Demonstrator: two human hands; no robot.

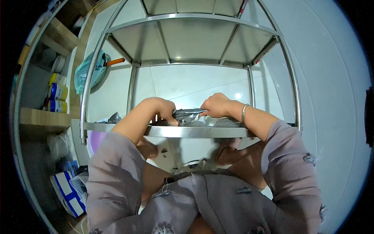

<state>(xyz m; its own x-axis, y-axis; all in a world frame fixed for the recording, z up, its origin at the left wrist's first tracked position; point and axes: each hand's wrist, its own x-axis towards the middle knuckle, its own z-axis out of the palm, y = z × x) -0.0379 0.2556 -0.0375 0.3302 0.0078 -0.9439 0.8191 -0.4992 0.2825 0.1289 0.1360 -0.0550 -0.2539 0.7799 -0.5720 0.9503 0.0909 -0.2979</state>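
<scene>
Both my hands are at a crumpled grey plastic bag just beyond the near edge of a stainless steel rack. My left hand curls its fingers round the bag's left side. On the other side, my right hand pinches the bag's edge between thumb and fingers. The bag looks stretched between the two hands, with its lower part hidden behind the rack's metal edge. A bracelet circles my right wrist.
Upper rack shelves rise at the far side. A teal plastic bag with an orange handle lies on the floor at left. Cabinets at left hold yellow-and-blue cans and a blue-and-white box. A pale wall stands at right.
</scene>
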